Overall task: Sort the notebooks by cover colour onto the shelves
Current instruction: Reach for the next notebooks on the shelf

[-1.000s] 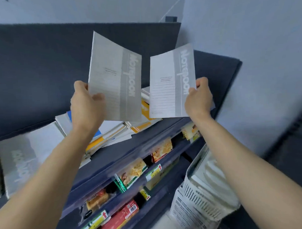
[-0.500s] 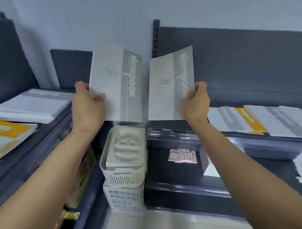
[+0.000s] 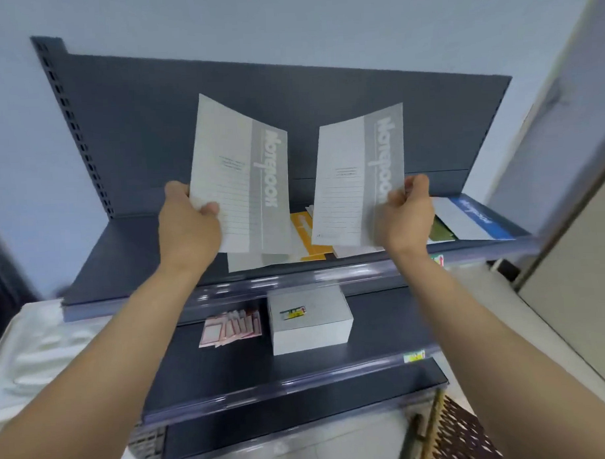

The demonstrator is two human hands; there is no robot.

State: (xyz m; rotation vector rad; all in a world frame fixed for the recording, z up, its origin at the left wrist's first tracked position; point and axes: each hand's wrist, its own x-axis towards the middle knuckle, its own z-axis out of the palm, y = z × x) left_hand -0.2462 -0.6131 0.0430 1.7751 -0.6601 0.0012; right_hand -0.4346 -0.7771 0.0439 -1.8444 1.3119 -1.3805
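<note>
Left hand point(image 3: 188, 226) pinches a grey notebook point(image 3: 239, 173) by its lower left edge, thumb on the cover and fingers curled behind; right hand point(image 3: 405, 219) grips a second grey notebook point(image 3: 357, 179) at its lower right edge the same way. Both are held upright, side by side and apart, above the top shelf point(image 3: 130, 256), where a yellow notebook point(image 3: 306, 236), a blue notebook point(image 3: 475, 216) and white ones lie flat behind them. Lower shelf point(image 3: 203, 370) holds a white box point(image 3: 309, 320) just beside pink pads point(image 3: 231, 328).
</note>
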